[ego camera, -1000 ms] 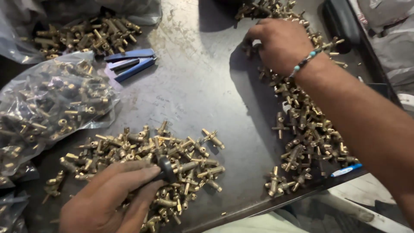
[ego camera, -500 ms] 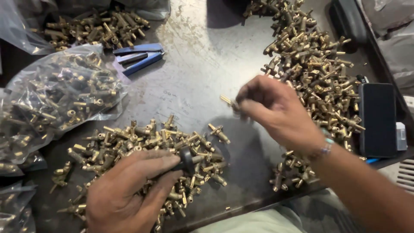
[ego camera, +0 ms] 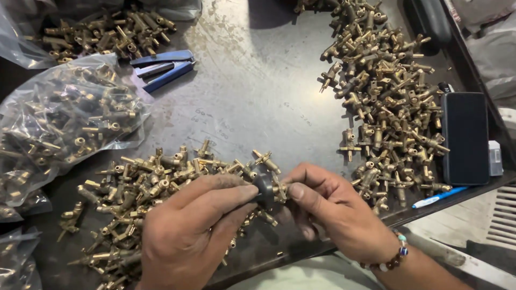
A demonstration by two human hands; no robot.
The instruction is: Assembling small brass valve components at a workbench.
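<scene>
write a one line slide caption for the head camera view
Both hands, left hand and right hand, press a small brass fitting against a dark round tool between piles of fittings.

Workshop — brass fittings (ego camera: 387,107), metal bench (ego camera: 258,96)

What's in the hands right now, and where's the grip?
Left hand pinches a small dark tool by its body; right hand holds a brass fitting at its end.
</scene>
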